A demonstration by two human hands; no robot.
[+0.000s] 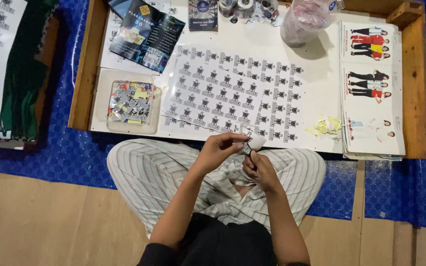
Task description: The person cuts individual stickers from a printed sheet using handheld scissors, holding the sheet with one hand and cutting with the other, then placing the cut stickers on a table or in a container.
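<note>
At lower centre of frame, left hand (219,149) and right hand (258,168) pinch, fingertips closed, a small sticker (250,144), possibly peeling; sticker sheet (232,93) just above.

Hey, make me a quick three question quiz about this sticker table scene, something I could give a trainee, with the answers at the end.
1. True or false: both hands are pinching one small sticker piece.
2. Where does the clear tray of cut stickers sit? A) left of the sticker sheet B) on the stack of printed cards C) on the floor
3. What lies between the sticker sheet and the stack of printed cards?

Key
1. True: left hand and right hand meet on the small sticker piece.
2. A: clear tray, sticker sheet.
3. Yellow paper scraps, beside the stack of printed cards.
</note>
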